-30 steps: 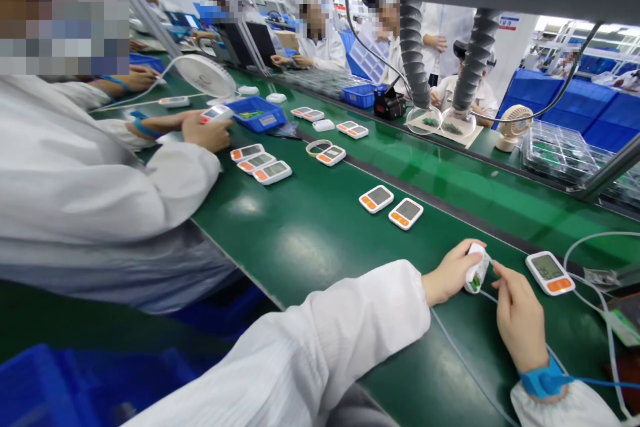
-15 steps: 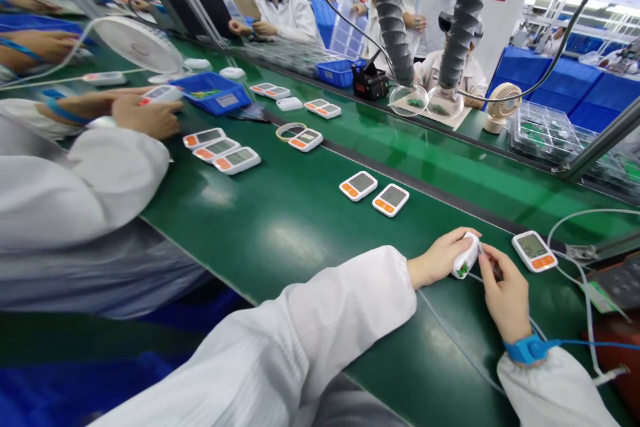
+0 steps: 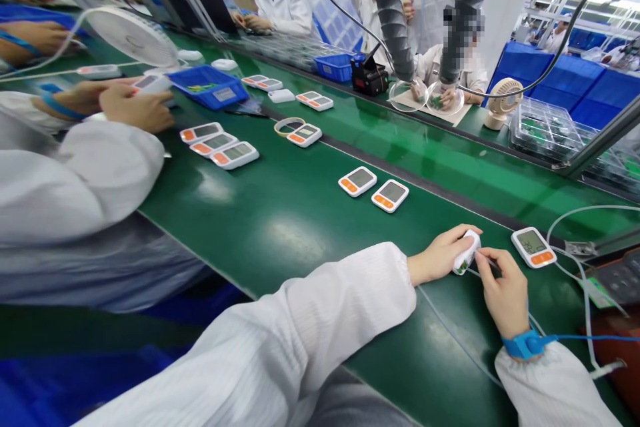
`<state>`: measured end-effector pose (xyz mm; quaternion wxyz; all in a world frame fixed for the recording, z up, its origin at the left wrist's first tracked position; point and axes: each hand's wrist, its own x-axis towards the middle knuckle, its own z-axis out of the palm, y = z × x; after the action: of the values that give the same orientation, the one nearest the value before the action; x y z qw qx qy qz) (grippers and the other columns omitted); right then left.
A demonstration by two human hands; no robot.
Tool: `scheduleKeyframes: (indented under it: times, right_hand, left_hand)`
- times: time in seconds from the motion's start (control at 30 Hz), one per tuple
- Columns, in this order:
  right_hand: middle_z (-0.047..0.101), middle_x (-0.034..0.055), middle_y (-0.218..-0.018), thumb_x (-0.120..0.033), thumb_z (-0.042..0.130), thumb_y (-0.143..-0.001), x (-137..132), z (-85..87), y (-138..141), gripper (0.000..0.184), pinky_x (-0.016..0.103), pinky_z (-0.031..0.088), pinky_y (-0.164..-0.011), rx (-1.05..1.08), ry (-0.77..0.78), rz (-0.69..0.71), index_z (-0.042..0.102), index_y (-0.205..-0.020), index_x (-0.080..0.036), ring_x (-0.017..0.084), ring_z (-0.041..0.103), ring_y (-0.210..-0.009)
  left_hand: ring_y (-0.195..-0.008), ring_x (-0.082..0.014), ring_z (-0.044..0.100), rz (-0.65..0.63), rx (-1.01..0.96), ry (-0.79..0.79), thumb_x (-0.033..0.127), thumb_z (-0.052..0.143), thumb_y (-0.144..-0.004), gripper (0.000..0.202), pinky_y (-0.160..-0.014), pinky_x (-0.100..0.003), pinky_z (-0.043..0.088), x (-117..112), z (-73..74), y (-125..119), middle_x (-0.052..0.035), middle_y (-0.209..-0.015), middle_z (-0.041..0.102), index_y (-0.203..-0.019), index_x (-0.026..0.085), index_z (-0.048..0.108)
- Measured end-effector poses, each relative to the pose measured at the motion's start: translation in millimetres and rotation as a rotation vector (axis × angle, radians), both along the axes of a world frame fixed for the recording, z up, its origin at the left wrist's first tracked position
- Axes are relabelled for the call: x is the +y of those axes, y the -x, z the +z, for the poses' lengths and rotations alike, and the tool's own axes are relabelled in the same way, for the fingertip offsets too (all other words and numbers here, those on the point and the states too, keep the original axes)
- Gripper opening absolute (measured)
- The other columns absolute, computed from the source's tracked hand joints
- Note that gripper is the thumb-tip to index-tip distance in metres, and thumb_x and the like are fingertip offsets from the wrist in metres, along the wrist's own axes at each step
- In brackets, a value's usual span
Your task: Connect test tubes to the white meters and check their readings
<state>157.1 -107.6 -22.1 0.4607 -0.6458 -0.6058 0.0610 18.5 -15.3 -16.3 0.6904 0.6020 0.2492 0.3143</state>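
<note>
My left hand [image 3: 441, 255] grips a small white electronic device [image 3: 467, 252], tilted on its edge, with green showing at its lower end. Thumb and fingers of my right hand [image 3: 504, 290] are pinched against the device's right side; whatever lies between the fingertips is too small to make out. A thin grey cable [image 3: 453, 330] runs across the table under and behind my hands. Just right of them lies a white monitor with orange buttons [image 3: 534, 247], digits lit on its display. Further left are two like monitors, one [image 3: 357, 181] beside another [image 3: 390, 195], with blank grey screens.
A co-worker's hands [image 3: 135, 103] hold a similar monitor at the left, near a blue bin [image 3: 207, 85] and a white fan [image 3: 133, 37]. Three monitors [image 3: 215, 145] lie in a row there. Grey ducts [image 3: 395, 13] hang over the far side. A blue wrist strap cord [image 3: 590, 338] trails right.
My right fingertips have shifted slightly left and up, closer against the device. My left hand keeps its hold. The view has shifted a little; the co-worker's hands at the left remain on their monitor.
</note>
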Motion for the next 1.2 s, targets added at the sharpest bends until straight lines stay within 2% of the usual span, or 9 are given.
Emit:
scheduleKeyframes:
  times: [0.13, 0.27, 0.4, 0.5, 0.67, 0.8, 0.9, 1.0, 1.2]
  right_hand:
    - [0.068, 0.0075, -0.090, -0.045, 0.051, -0.098, -0.2, 2.5, 0.8, 0.031, 0.036, 0.049, -0.076, -0.036, 0.007, 0.022, 0.067, -0.090, -0.020, 0.023, 0.062, -0.085]
    - [0.068, 0.0077, -0.089, -0.045, 0.049, -0.099, 0.0, 2.9, 1.0, 0.032, 0.036, 0.049, -0.076, -0.055, 0.017, 0.023, 0.066, -0.090, -0.020, 0.023, 0.062, -0.084]
    - [0.067, 0.0066, -0.089, -0.043, 0.050, -0.099, 0.0, 2.1, 0.7, 0.029, 0.035, 0.048, -0.075, -0.038, 0.018, 0.042, 0.065, -0.089, -0.020, 0.022, 0.061, -0.083]
    - [0.066, 0.0060, -0.089, -0.039, 0.050, -0.099, -0.8, 2.0, 1.4, 0.026, 0.035, 0.047, -0.075, -0.047, 0.005, 0.058, 0.064, -0.089, -0.021, 0.022, 0.061, -0.083]
    - [0.067, 0.0064, -0.087, -0.035, 0.050, -0.099, -2.4, 3.7, 3.9, 0.022, 0.035, 0.046, -0.073, -0.162, -0.052, 0.045, 0.063, -0.088, -0.020, 0.022, 0.060, -0.082]
    - [0.067, 0.0050, -0.084, -0.032, 0.053, -0.098, -1.8, 4.5, 5.3, 0.019, 0.034, 0.045, -0.072, -0.224, -0.101, 0.024, 0.063, -0.087, -0.020, 0.021, 0.060, -0.079]
    - [0.067, 0.0043, -0.083, -0.033, 0.054, -0.097, -1.3, 3.9, 5.3, 0.019, 0.033, 0.047, -0.072, -0.177, -0.103, 0.011, 0.064, -0.086, -0.020, 0.020, 0.060, -0.078]
    - [0.066, 0.0040, -0.084, -0.033, 0.056, -0.096, -2.1, 3.5, 4.6, 0.018, 0.032, 0.048, -0.072, -0.151, -0.105, 0.001, 0.064, -0.086, -0.020, 0.020, 0.061, -0.078]
    - [0.065, 0.0013, -0.082, -0.028, 0.061, -0.094, -3.9, 4.8, 4.9, 0.012, 0.030, 0.047, -0.072, -0.125, -0.137, -0.015, 0.065, -0.085, -0.020, 0.017, 0.060, -0.076]
  left_hand:
    - [-0.086, -0.0145, 0.055, 0.010, 0.005, 0.005, 0.044, 0.052, -0.090, 0.039, -0.076, -0.026, 0.045, 0.2, -1.3, -0.4, -0.0051, -0.104, 0.061, -0.118, 0.019, 0.062]
    - [-0.081, -0.0131, 0.054, 0.008, -0.020, 0.043, 0.045, 0.053, -0.090, 0.041, -0.071, -0.024, 0.044, 0.5, -2.5, -1.2, -0.0048, -0.101, 0.061, -0.119, 0.018, 0.061]
    - [-0.080, -0.0128, 0.053, -0.002, -0.006, 0.013, 0.045, 0.052, -0.090, 0.041, -0.071, -0.024, 0.044, 0.3, -2.2, -0.8, -0.0045, -0.100, 0.061, -0.119, 0.018, 0.061]
    - [-0.086, -0.0146, 0.055, 0.001, 0.025, -0.031, 0.042, 0.049, -0.092, 0.039, -0.078, -0.027, 0.046, -1.0, -1.2, 0.0, -0.0054, -0.104, 0.062, -0.120, 0.018, 0.060]
    - [-0.110, -0.0199, 0.056, 0.015, 0.074, -0.156, 0.039, 0.044, -0.095, 0.038, -0.099, -0.032, 0.044, -4.6, 0.7, 1.6, -0.0082, -0.124, 0.061, -0.124, 0.019, 0.059]
    - [-0.114, -0.0207, 0.055, 0.007, 0.114, -0.203, 0.040, 0.042, -0.096, 0.040, -0.104, -0.034, 0.041, -5.6, 2.2, 2.4, -0.0084, -0.127, 0.059, -0.127, 0.020, 0.057]
    - [-0.107, -0.0196, 0.056, -0.003, 0.105, -0.177, 0.038, 0.044, -0.095, 0.039, -0.098, -0.033, 0.043, -5.0, 2.2, 1.7, -0.0077, -0.122, 0.060, -0.127, 0.020, 0.057]
    - [-0.092, -0.0165, 0.055, 0.006, 0.064, -0.097, 0.039, 0.048, -0.093, 0.039, -0.085, -0.029, 0.046, -4.4, 1.1, 0.4, -0.0058, -0.109, 0.061, -0.124, 0.019, 0.058]
    - [-0.076, -0.0121, 0.049, 0.000, 0.029, -0.022, 0.044, 0.051, -0.091, 0.040, -0.070, -0.025, 0.043, -4.4, -0.4, -0.5, -0.0030, -0.097, 0.058, -0.122, 0.019, 0.059]
